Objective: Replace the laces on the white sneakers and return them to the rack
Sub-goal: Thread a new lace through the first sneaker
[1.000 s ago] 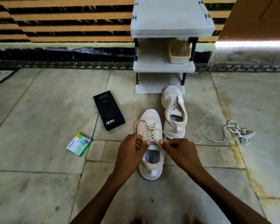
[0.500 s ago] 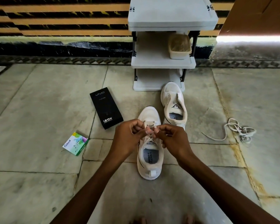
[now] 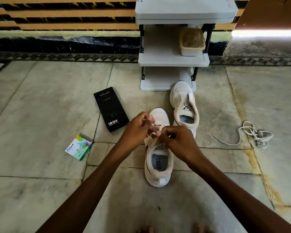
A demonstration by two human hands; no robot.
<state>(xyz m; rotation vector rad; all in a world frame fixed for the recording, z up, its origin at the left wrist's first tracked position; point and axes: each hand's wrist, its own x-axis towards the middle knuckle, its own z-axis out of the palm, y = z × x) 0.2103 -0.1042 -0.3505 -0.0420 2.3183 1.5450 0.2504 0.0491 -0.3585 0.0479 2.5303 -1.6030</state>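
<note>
A white sneaker (image 3: 159, 172) stands on the floor in front of me, heel toward me. My left hand (image 3: 135, 130) and my right hand (image 3: 180, 142) meet over its tongue, each pinching a strand of the cream lace (image 3: 155, 136). The hands hide most of the lacing. A second white sneaker (image 3: 185, 108) without a lace sits just behind and to the right, its toe at the foot of the white shoe rack (image 3: 173, 62).
A loose lace (image 3: 252, 134) lies coiled on the floor at the right. A black box (image 3: 111, 109) and a small green-and-white packet (image 3: 78, 147) lie at the left. A tub (image 3: 191, 42) sits on the rack's middle shelf.
Both hands moved forward from the sneaker's opening and came together over the tongue, drawing the lace strands in close. The view shifted slightly.
</note>
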